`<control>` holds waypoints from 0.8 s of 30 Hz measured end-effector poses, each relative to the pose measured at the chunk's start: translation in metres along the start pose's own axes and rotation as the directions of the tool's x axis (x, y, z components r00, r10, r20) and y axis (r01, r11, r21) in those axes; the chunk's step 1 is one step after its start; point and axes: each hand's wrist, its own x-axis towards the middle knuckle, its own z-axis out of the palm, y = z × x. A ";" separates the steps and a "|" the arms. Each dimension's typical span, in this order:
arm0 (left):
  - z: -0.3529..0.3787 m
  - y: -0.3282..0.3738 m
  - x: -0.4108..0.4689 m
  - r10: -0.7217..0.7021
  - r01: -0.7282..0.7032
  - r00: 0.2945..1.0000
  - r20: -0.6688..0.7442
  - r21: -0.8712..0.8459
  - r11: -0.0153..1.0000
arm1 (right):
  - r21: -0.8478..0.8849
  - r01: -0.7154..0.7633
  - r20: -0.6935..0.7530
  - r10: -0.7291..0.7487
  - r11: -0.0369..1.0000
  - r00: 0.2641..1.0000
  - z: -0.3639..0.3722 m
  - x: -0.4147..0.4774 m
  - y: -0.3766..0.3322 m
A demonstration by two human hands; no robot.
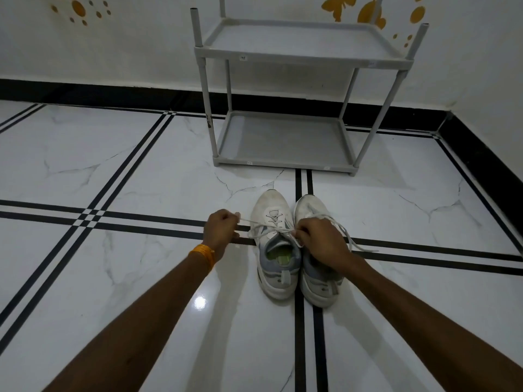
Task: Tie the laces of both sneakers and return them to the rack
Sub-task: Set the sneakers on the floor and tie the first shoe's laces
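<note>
Nearest camera, both forearms reach forward over tiled floor (113, 171). Left hand (222, 230) fisted, pinching lace end (254, 223), drawn out left of left sneaker (276, 244). Right hand (319, 239) curled over shoe throat, fingertips closed on other lace strand at crossing. Lace runs left-right between hands, across shoe's near-far long axis; tightening calls for opposed sideways pull. Right sneaker (317, 267) touching alongside, its lace trailing loose to right. Farther off, grey rack (283, 165) stands against wall, both shelves bare.
</note>
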 end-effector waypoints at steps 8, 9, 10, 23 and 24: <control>0.022 -0.003 -0.010 0.430 -0.408 0.901 0.057 0.453 0.793 | 0.046 -0.015 0.018 0.014 0.999 1.000 0.005 0.005 0.000; 0.027 0.001 -0.014 0.492 -0.520 0.852 0.181 0.414 0.747 | 0.073 -0.024 0.022 0.023 0.997 0.999 0.004 0.005 -0.003; 0.032 0.003 -0.017 0.513 -0.603 0.798 0.318 0.385 0.699 | 0.101 -0.035 0.028 0.032 0.994 0.999 0.004 0.006 -0.005; -0.027 -0.018 0.001 0.599 -0.714 0.669 0.441 0.606 0.351 | 0.598 -0.119 0.181 0.011 0.793 0.983 0.032 0.003 -0.062; -0.033 -0.014 0.000 0.580 -0.710 0.675 0.455 0.615 0.344 | 0.650 -0.146 0.217 0.003 0.746 0.976 0.029 0.001 -0.061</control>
